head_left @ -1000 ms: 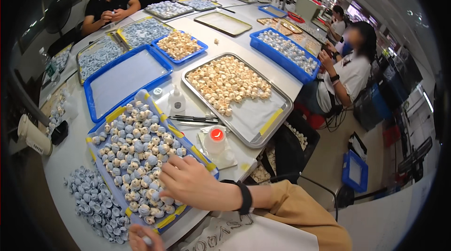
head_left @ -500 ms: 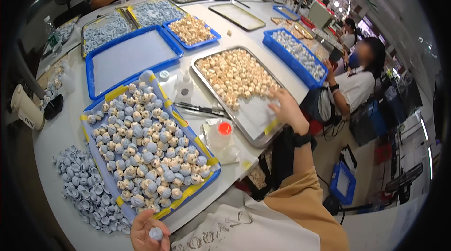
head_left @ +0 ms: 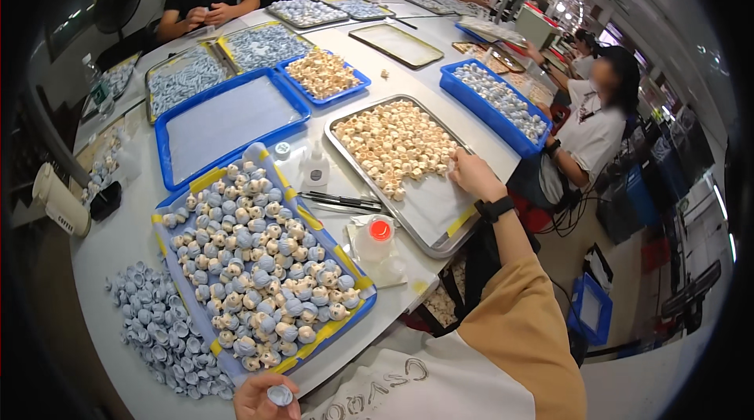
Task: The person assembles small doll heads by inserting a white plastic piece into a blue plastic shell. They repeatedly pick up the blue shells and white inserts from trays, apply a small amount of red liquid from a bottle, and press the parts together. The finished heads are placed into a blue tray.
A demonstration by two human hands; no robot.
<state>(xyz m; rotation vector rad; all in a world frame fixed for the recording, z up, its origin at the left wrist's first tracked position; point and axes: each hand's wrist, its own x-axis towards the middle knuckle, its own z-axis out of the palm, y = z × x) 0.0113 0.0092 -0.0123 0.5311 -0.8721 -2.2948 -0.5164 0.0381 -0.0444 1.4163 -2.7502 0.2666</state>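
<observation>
Near the lower edge, my left hand holds a small blue-grey hollow shell, its cupped side facing up. My right hand reaches over the right rim of a metal tray of small cream-coloured doll heads. Its fingers are drawn together at the edge of the heads, and whatever is between them is hidden. A tray with blue and yellow edging holds many cream heads wearing blue-grey shells. To its left lies a heap of loose blue-grey shells.
Between the trays stand a red-topped clear container, a small bottle and dark slim tools. Beyond are a blue tray, a cream-piece tray and a blue bin. A co-worker sits at the right.
My right hand's fingers have come together at the heads. The shell in my left hand now shows its hollow side. The right-hand co-worker's arm has reached farther over the table. The whole view has shifted slightly.
</observation>
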